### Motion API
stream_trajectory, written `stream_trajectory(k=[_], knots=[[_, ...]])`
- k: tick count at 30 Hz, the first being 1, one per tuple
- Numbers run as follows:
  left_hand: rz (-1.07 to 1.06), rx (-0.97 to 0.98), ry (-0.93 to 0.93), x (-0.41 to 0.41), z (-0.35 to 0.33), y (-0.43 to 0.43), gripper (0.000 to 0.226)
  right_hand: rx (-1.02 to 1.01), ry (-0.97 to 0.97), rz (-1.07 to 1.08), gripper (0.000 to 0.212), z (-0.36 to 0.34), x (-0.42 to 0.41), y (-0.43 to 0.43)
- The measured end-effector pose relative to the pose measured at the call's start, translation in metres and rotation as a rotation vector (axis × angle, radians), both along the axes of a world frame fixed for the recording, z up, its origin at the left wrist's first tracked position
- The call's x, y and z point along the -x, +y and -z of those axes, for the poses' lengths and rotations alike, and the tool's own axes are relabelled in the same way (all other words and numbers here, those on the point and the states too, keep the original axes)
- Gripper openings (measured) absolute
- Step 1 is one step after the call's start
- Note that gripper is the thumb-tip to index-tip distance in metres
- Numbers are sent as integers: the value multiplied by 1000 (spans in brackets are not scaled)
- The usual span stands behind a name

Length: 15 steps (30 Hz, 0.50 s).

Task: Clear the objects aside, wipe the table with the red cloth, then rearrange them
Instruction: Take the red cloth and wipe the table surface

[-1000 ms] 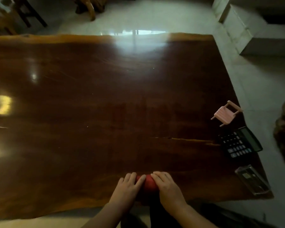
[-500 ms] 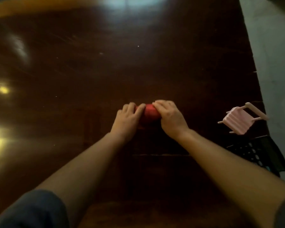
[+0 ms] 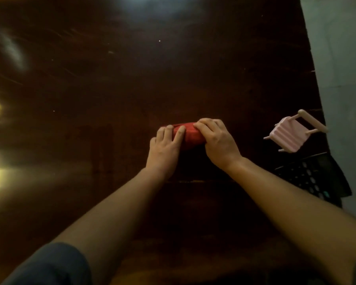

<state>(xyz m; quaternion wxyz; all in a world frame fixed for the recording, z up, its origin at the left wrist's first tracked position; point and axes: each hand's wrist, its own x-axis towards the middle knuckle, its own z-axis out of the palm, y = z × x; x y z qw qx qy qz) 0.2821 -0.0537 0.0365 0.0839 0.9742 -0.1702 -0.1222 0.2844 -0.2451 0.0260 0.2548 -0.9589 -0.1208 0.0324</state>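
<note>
No container shows in this dim view; the things lie straight on the dark, glossy wooden surface (image 3: 90, 89). The red cloth (image 3: 190, 134), bunched into a small low wad, sits on that surface and serves as the landmark here. Much of it is covered: the left hand (image 3: 164, 150) lies palm down over its left end, fingers flat and loosely spread across the fabric, and the right hand (image 3: 217, 140) covers its right end with fingers curled onto the top edge. Only the strip of red between the two hands shows, so whether either hand truly pinches the fabric or only presses on it cannot be told. Both forearms reach in from the near edge, with a dark sleeve (image 3: 51, 266) at the left arm.

Well to the right of the cloth, near the surface's right edge, a small pink toy chair (image 3: 290, 136) lies tipped on its side, legs pointing outward. Just nearer than the chair, also right of the cloth, a black calculator (image 3: 314, 177) lies flat, its keys barely readable in the gloom. Pale floor (image 3: 341, 58) shows beyond that edge. Bright glare patches blur the surface far left of the cloth.
</note>
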Motion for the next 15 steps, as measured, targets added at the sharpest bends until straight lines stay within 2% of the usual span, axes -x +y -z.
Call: stream_trajectory(k=[9, 15], knots=[[120, -18, 60, 160, 12, 7, 78, 33, 105, 66, 58, -5, 173, 4], [209, -103, 290, 287, 13, 24, 86, 76, 212, 63, 55, -13, 308, 21]])
